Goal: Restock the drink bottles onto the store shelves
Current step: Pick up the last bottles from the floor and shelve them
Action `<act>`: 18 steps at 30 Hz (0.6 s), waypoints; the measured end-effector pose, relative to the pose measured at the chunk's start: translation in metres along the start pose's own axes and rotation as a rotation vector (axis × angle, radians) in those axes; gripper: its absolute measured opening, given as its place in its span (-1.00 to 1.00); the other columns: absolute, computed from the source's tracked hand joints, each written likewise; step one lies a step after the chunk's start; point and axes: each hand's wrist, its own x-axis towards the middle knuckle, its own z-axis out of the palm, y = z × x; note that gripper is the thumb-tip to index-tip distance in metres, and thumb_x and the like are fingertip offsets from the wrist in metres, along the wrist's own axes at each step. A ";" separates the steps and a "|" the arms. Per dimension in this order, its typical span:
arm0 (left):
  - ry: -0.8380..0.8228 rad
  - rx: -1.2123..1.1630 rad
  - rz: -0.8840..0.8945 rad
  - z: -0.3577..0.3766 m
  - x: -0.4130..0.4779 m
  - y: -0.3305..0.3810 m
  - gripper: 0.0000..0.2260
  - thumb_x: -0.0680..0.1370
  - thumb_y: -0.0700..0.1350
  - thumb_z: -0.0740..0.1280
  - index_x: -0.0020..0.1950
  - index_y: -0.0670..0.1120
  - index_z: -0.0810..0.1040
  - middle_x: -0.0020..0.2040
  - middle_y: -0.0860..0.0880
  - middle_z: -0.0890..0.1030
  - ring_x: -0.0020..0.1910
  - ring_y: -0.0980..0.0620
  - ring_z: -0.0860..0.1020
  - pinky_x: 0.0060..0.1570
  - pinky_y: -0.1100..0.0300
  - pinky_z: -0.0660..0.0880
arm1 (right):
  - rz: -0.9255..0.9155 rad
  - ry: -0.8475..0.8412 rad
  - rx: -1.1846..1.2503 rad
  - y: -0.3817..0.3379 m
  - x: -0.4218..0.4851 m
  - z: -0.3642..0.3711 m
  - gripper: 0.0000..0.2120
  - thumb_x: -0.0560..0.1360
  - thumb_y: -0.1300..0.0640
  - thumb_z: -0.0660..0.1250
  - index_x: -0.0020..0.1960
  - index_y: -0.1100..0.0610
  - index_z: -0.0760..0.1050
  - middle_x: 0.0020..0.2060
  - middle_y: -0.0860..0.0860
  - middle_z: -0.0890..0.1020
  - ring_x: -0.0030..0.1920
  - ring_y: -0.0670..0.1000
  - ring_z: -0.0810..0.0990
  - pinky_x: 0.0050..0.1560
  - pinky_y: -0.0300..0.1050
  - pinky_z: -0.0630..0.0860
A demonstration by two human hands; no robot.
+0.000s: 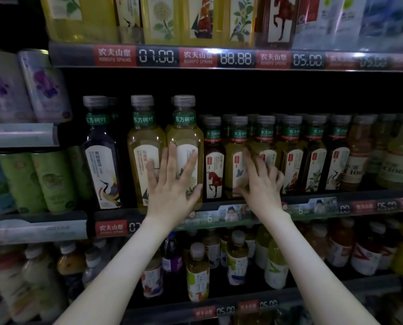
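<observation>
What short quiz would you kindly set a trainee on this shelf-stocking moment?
1. True or false: the left hand lies flat, fingers spread, against the tall pale-yellow bottles.
2. The tall dark bottle stands where, relative to those pale-yellow bottles? A: to their left; B: to their right; C: on the shelf below.
3. Fill in: the leftmost price display on the upper rail reads ___.
Key: 1 true; 2 A; 3 07.00.

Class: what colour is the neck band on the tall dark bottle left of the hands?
Green neck band with white characters; best seen in the head view.
</observation>
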 end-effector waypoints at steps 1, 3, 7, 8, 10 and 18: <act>-0.009 -0.001 0.001 0.000 0.000 0.000 -0.33 0.57 0.20 0.09 0.57 0.07 -0.17 0.54 -0.13 -0.32 0.55 -0.13 -0.18 0.46 -0.16 -0.26 | -0.006 0.004 -0.017 0.001 0.000 0.002 -0.11 0.45 -0.01 0.41 0.57 -0.05 -0.09 0.49 0.07 0.18 0.40 0.16 0.04 0.36 0.23 0.05; -0.048 -0.002 -0.002 -0.002 -0.001 0.000 -0.35 0.58 0.20 0.08 0.57 0.06 -0.14 0.55 -0.14 -0.30 0.55 -0.15 -0.15 0.46 -0.13 -0.29 | -0.016 0.045 -0.006 -0.001 -0.004 0.006 -0.21 0.49 0.02 0.36 0.56 -0.02 -0.02 0.49 0.09 0.20 0.40 0.14 0.05 0.34 0.22 0.06; -0.119 -0.108 0.015 -0.012 -0.028 0.000 -0.44 0.60 0.13 0.11 0.56 0.00 0.08 0.55 -0.22 -0.02 0.53 -0.18 -0.03 0.48 -0.13 -0.18 | -0.085 0.291 0.181 -0.016 -0.053 0.023 -0.52 0.53 0.05 0.23 0.41 0.17 0.31 0.31 0.16 0.41 0.27 0.15 0.31 0.25 0.10 0.25; -0.120 -0.150 0.018 -0.015 -0.043 0.001 -0.46 0.60 0.10 0.13 0.55 -0.02 0.14 0.55 -0.23 0.04 0.53 -0.18 0.00 0.48 -0.14 -0.13 | -0.137 0.328 0.215 -0.020 -0.073 0.031 -0.59 0.53 0.07 0.22 0.34 0.19 0.35 0.23 0.16 0.46 0.22 0.14 0.37 0.22 0.05 0.28; -0.133 -0.212 0.013 -0.021 -0.079 0.001 -0.49 0.61 0.06 0.14 0.53 -0.04 0.18 0.53 -0.22 0.13 0.53 -0.16 0.05 0.48 -0.15 -0.06 | -0.246 0.259 0.259 -0.026 -0.114 0.050 -0.66 0.53 0.10 0.22 0.27 0.19 0.37 0.12 0.16 0.52 0.14 0.12 0.44 0.18 0.00 0.35; -0.484 -0.133 0.098 -0.031 -0.205 -0.013 -0.47 0.57 -0.05 0.14 0.55 -0.01 0.17 0.53 -0.20 0.13 0.51 -0.19 0.11 0.45 -0.13 0.01 | 0.025 -0.560 0.415 -0.045 -0.160 0.117 -0.28 0.57 0.11 0.27 0.56 0.08 -0.08 0.50 0.05 0.13 0.47 0.10 0.07 0.45 -0.03 0.12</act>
